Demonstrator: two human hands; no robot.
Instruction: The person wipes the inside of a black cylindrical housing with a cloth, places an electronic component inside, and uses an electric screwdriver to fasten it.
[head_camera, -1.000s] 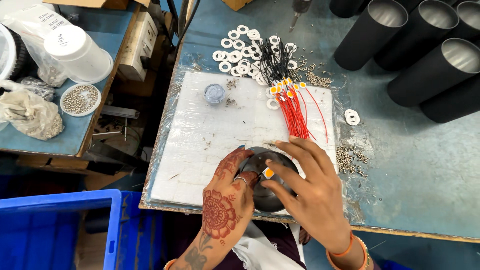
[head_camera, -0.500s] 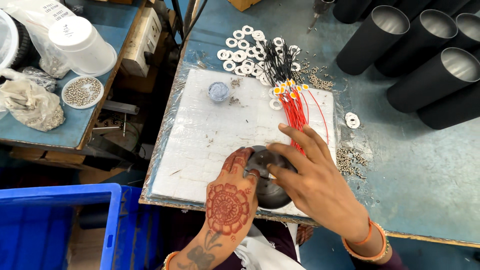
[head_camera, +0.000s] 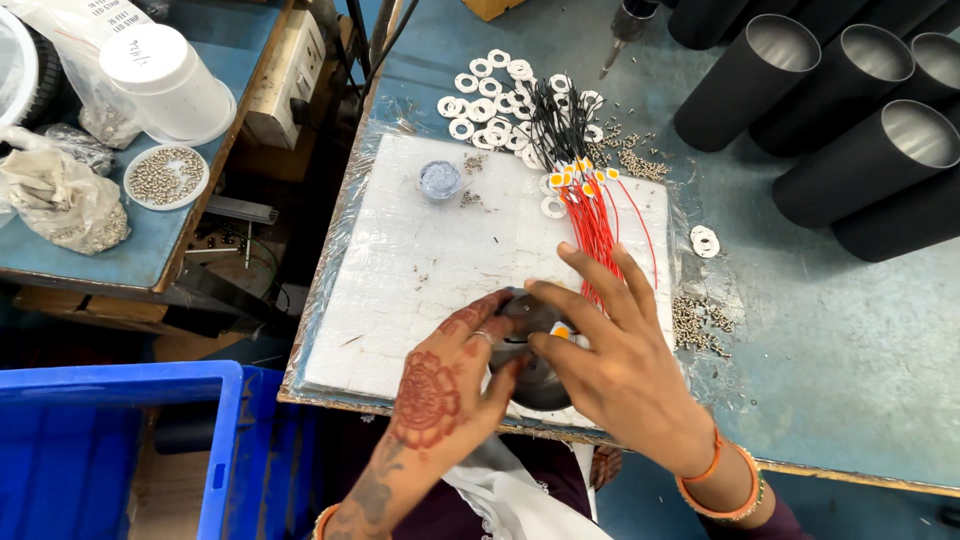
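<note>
Both hands close over a dark round metal housing (head_camera: 535, 385) at the near edge of a white foam pad wrapped in clear film (head_camera: 420, 260), which probably keeps the part from sliding on the blue worktop (head_camera: 830, 340). The left hand (head_camera: 440, 385), patterned with henna, curls its fingers (head_camera: 478, 332) against the housing's left rim to steady it, while the right hand (head_camera: 620, 365) lies across the top, its fingers (head_camera: 570, 310) spread and pressing down beside a small orange-and-white chip (head_camera: 561, 331) seated in the part; neither hand is clenched. Just beyond the right fingertips lies a bundle of red wires with orange tips (head_camera: 592, 215), near enough to snag. Farther beyond are black wires (head_camera: 548, 125), white ring washers (head_camera: 480, 85) and loose small screws (head_camera: 695, 320). Beyond the left fingers stands a small clear cup (head_camera: 440, 180). Well to the right of the right fingers lie black tubular casings (head_camera: 860, 110); left of the left hand sits a blue plastic crate (head_camera: 110, 440).
</note>
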